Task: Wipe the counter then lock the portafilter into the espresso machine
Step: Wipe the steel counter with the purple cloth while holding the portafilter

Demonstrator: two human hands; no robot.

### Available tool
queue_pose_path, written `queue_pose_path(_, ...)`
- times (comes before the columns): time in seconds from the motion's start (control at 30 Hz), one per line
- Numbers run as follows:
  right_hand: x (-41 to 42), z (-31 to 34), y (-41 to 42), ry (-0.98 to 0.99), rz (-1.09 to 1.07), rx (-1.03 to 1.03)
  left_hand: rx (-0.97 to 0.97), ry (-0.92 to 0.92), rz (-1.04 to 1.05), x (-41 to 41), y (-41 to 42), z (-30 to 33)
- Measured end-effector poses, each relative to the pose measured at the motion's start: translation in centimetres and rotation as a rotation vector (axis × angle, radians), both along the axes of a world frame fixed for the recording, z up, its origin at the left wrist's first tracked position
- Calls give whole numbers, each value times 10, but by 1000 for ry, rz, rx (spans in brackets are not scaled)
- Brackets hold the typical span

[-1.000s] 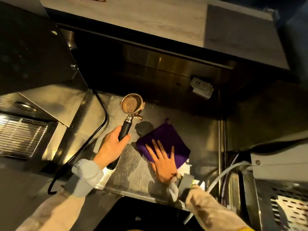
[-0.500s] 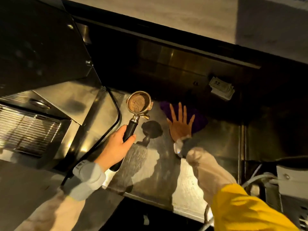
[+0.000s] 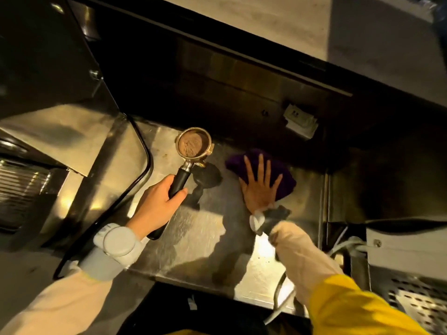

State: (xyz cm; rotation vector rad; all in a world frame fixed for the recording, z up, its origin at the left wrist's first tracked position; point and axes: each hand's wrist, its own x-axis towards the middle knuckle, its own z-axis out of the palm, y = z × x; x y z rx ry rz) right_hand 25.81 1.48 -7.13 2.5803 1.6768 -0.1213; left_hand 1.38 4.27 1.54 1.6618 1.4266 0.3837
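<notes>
My left hand [image 3: 156, 206] grips the black handle of the portafilter [image 3: 193, 144], holding it above the steel counter [image 3: 200, 228]. Its round metal basket is full of brown coffee grounds and points away from me. My right hand [image 3: 260, 187] lies flat with fingers spread on a purple cloth [image 3: 283, 182], pressing it onto the counter just right of the portafilter's shadow. The espresso machine [image 3: 43, 110] stands at the left, with its grated drip tray at the far left edge.
A black cable [image 3: 142, 165] curves along the machine's right side. A small white box [image 3: 300, 119] sits at the back wall. Grey hoses [image 3: 343, 250] and a perforated metal unit [image 3: 416, 298] stand at the right. A wooden shelf [image 3: 314, 27] runs above the counter.
My right hand pushed the purple cloth from the near part of the counter to the back, then slid it a little right. The left hand keeps the portafilter in about the same place.
</notes>
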Motion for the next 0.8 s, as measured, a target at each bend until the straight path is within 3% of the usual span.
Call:
queue_pose_path(0.13,16,2,44,-158,-143,47,11,17,-8,0,-2,1)
queue_pose_path(0.2,17,12,48,-88,-197,62,21,4,-15,3,-1,2)
queue_pose_path(0.37,-8,-13,-23,21,-5,113,28,19,-24,6,0,4)
queue_pose_path(0.5,-23,-24,-82,-225,87,125,37,31,-38,10,3,1)
queue_pose_path(0.67,5,8,8,-7,-100,98,18,37,-56,10,8,-2)
queue_pose_path(0.73,16,15,34,14,-194,45,13,43,-60,8,8,-2)
queue_pose_path(0.8,20,7,28,-7,-157,42,4,43,-68,6,7,-1)
